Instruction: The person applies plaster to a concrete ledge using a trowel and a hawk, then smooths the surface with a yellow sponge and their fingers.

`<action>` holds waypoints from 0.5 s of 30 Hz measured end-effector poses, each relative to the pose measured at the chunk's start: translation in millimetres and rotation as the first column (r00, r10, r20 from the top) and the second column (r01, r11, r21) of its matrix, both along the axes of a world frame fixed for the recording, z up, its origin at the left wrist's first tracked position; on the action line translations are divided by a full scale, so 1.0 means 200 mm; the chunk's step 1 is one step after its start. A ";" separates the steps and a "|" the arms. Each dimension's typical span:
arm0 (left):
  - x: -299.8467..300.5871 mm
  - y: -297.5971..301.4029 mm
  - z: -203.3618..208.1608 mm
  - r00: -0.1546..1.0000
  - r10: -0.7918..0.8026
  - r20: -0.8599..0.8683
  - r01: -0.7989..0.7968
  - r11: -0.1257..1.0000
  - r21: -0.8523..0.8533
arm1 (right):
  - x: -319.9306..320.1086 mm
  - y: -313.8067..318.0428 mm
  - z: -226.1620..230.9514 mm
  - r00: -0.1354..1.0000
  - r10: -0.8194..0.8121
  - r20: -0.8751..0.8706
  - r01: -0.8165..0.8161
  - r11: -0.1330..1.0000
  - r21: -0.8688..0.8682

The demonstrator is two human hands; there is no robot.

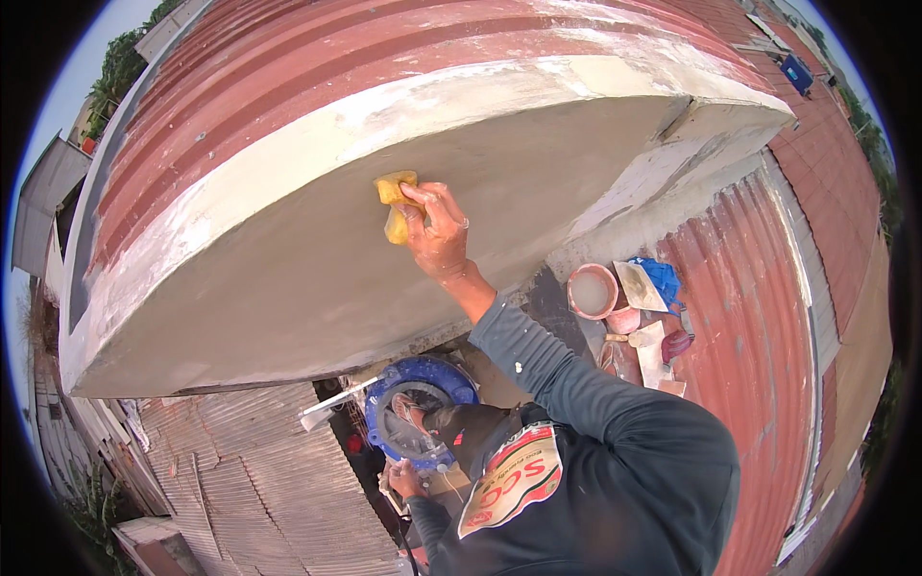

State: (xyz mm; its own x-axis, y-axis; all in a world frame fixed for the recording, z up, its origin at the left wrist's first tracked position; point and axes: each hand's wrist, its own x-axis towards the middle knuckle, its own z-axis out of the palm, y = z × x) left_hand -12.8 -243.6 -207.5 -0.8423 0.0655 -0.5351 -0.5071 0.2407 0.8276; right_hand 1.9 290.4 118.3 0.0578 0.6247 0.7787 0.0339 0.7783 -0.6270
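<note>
Raised in front of me, my right hand (pixel 439 230) pinches a yellow sponge (pixel 395 187) between thumb and fingers. The sponge is bent, and part of it shows below the thumb. It lies against the smooth grey plastered wall (pixel 288 259), just under the pale upper edge. Low down, beside a round blue plastic tub (pixel 457 376), is my left hand (pixel 405 478). Its fingers look curled, but what they grip is too small and partly hidden to make out. A foot shows within the tub's ring, beyond my dark trouser leg.
Red corrugated roofing (pixel 740 365) spreads on the right, with a pink bucket (pixel 593 291) of greyish liquid, a blue bag (pixel 659 278) and a flat board (pixel 641 286) on it. Rusty corrugated sheets (pixel 259 470) lie lower left. A white bar (pixel 338 401) juts beside the tub.
</note>
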 end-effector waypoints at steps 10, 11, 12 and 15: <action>0.12 0.08 0.11 0.986 -0.111 0.127 0.123 0.988 -0.091 | 0.53 0.56 -0.12 0.887 -0.250 -0.389 0.091 0.919 -0.385; 0.11 0.12 0.12 0.986 -0.132 0.103 0.142 0.986 -0.092 | 0.42 0.48 -0.05 0.851 -0.199 -0.486 -0.021 0.912 -0.410; 0.09 0.17 0.13 0.984 -0.159 0.082 0.167 0.981 -0.095 | 0.31 0.38 0.03 0.839 -0.168 -0.518 -0.058 0.919 -0.391; -0.02 0.23 0.14 0.968 -0.236 -0.079 0.232 0.971 -0.061 | -0.01 0.05 0.22 0.970 0.066 -0.234 -0.097 0.987 -0.125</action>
